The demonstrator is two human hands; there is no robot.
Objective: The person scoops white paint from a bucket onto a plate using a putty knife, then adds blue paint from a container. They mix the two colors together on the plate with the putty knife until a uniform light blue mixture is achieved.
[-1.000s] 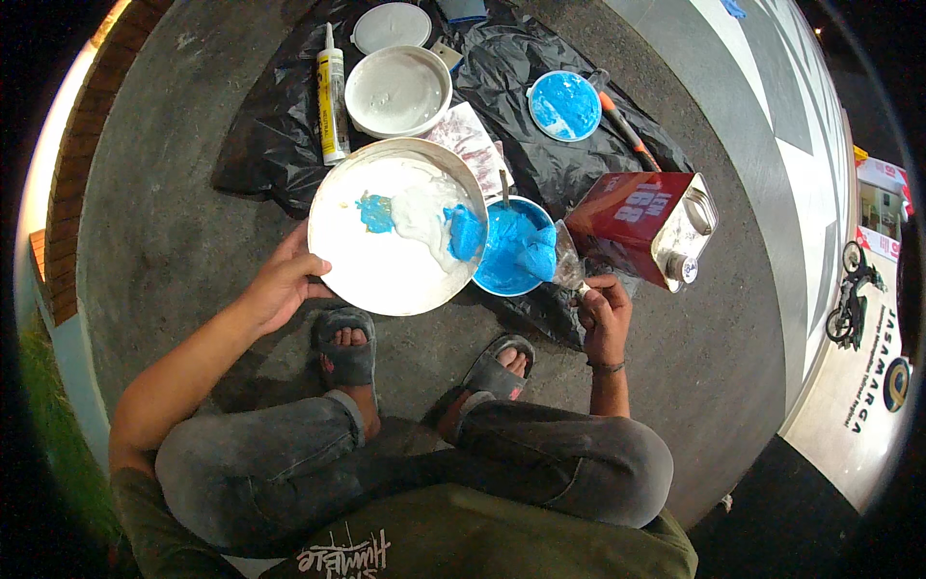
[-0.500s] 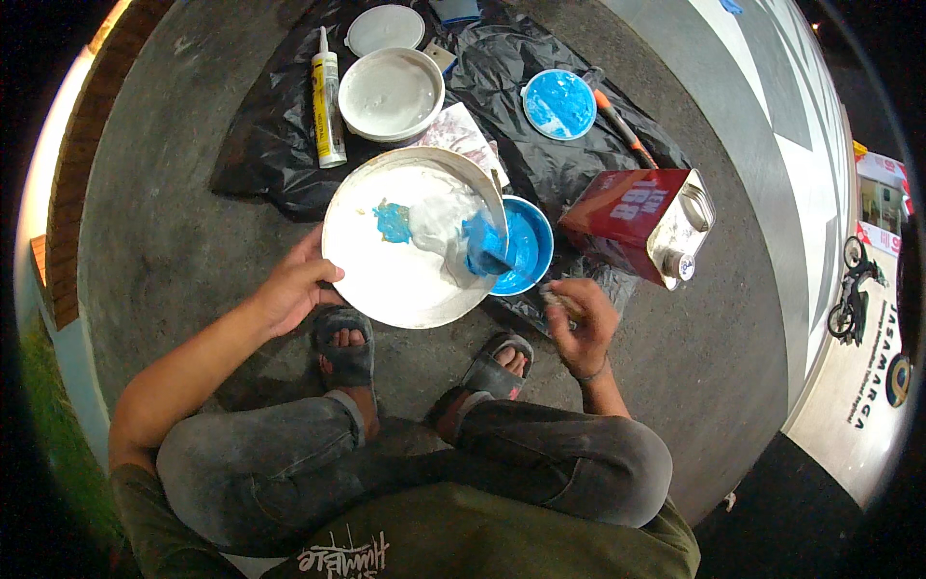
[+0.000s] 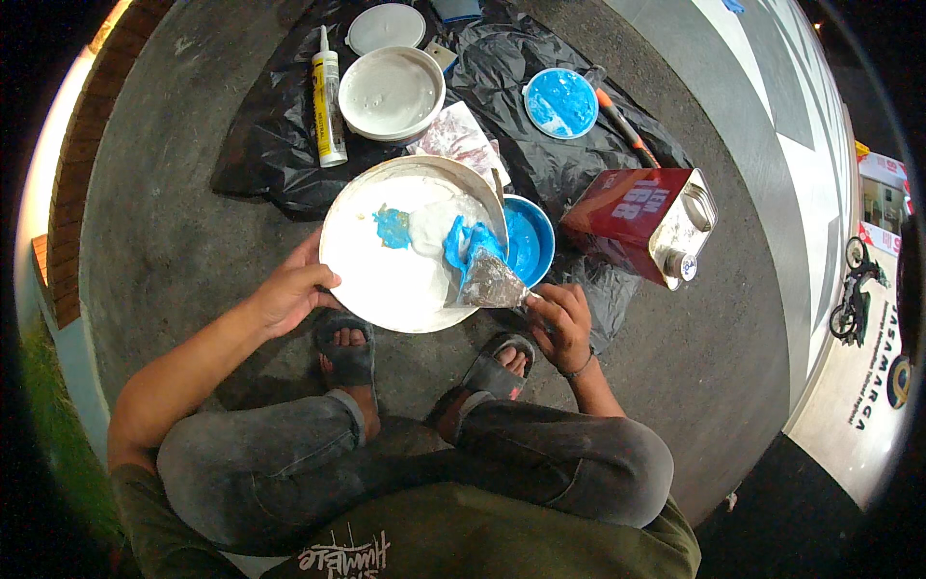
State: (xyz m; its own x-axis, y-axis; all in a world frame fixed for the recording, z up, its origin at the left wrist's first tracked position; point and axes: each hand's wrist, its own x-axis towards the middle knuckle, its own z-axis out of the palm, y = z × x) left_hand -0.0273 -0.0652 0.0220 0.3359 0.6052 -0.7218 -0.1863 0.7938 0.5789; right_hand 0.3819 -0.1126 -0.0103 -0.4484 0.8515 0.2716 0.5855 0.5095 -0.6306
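Observation:
My left hand (image 3: 297,287) grips the left rim of a round white lid (image 3: 371,289), thumb on top. White paste (image 3: 439,224) lies in its middle, with a smear of blue (image 3: 392,228) to the left. A putty knife (image 3: 494,280), its blade coated in grey-white residue, is held by its handle in my right hand (image 3: 562,323). The blade rests over the lid's right side, touching a lump of blue paste (image 3: 470,241). Partly hidden behind the lid's right edge stands a blue-filled tub (image 3: 532,246).
A black plastic sheet (image 3: 492,72) lies under a white tub (image 3: 391,94), a sealant cartridge (image 3: 328,111), a stained cloth (image 3: 458,135), a blue-smeared lid (image 3: 560,103) and an orange-handled tool (image 3: 625,125). A red metal can (image 3: 637,222) stands to the right. My sandalled feet are below the lid.
My right hand has moved left and turned the putty knife, bringing its blade over the lid. The blue paste now sits against the white paste. The lid has shifted slightly down.

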